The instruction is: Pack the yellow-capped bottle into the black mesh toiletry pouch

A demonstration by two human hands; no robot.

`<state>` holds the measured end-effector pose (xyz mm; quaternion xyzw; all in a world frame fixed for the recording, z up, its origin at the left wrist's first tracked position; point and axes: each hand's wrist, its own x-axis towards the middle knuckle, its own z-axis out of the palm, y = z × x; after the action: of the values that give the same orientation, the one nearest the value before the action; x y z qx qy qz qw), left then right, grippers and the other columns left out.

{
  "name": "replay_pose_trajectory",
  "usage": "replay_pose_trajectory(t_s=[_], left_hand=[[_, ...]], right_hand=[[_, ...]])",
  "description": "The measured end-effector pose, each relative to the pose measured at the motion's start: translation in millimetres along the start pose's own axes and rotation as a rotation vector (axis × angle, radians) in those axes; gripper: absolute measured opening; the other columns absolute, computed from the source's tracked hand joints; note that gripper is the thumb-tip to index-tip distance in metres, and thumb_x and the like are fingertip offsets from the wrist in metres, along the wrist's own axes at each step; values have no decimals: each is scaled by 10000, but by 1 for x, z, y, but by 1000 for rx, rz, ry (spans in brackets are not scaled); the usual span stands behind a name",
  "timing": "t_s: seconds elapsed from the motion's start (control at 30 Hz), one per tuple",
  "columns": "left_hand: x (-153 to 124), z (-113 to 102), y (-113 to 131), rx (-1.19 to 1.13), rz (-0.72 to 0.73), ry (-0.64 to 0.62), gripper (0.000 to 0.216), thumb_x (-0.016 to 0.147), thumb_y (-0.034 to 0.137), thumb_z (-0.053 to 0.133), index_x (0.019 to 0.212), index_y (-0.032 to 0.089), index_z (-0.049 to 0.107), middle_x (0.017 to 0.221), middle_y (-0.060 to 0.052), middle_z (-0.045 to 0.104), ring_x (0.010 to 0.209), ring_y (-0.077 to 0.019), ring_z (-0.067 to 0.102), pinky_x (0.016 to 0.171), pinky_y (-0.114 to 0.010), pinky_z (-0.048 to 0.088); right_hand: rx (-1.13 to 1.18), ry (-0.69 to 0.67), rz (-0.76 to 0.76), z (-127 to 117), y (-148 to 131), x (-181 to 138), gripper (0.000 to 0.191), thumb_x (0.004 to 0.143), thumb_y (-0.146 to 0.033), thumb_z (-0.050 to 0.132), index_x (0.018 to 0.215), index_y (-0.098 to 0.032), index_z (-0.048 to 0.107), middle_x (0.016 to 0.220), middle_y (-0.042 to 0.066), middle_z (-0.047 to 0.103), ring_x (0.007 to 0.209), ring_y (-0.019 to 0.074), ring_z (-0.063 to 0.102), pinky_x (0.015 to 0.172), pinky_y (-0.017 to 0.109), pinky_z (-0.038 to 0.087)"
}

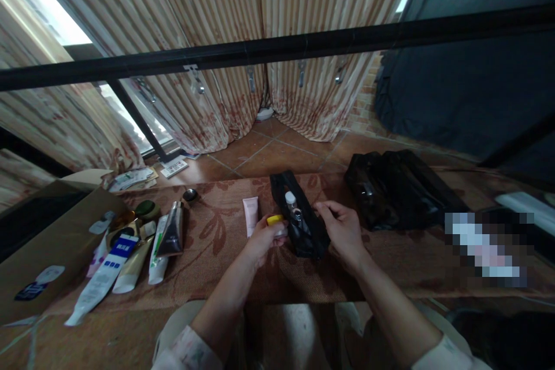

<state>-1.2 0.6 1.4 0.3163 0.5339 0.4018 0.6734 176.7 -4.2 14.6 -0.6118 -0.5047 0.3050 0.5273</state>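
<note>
Centrally, both hands [303,234] hold the black pouch [303,225] at its edges.

Open black pouch [303,225] lying on the patterned rug [217,231], small white-capped bottle [291,201] inside. Left hand [262,238] at the pouch's left edge, gripping a yellow-capped item [274,220]. Right hand [342,226] pinching the pouch's right edge. Pink tube [251,214] just left of the pouch; scattered tubes [130,254] and cardboard box [52,243] well left; black bags [399,188] to its right.
</note>
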Motion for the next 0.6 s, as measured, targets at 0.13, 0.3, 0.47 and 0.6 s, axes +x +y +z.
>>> replay_pose_trajectory(t_s=[0.13,0.3,0.47,0.6], left_hand=[[1,0,-1,14,-3,4,357,632,272,730,911,175,529,698,13,604,528,-81,553,501,-189,429],[4,-1,-3,7,6,-10,367,631,283,730,915,174,526,706,13,599,533,-80,548,501,-191,430],[4,-1,-4,17,3,-10,369,641,280,735,925,170,527,719,5,604,538,-84,555,503,-194,432],[1,1,-1,17,0,1,348,657,294,735,909,167,529,702,8,600,523,-79,550,489,-184,416]], right_hand=[[-18,-10,-11,-2,-1,0,369,811,-496,545,751,-167,700,641,4,625,612,149,544,570,240,375],[-20,-13,-1,-2,-3,0,372,809,-496,544,757,-163,703,633,4,626,607,148,542,570,241,377],[-8,-1,9,-2,-2,0,391,795,-517,552,758,-159,705,618,5,621,595,148,538,562,244,378],[-25,-8,15,-3,-2,0,402,785,-521,553,753,-152,709,623,14,626,592,152,538,554,247,380]])
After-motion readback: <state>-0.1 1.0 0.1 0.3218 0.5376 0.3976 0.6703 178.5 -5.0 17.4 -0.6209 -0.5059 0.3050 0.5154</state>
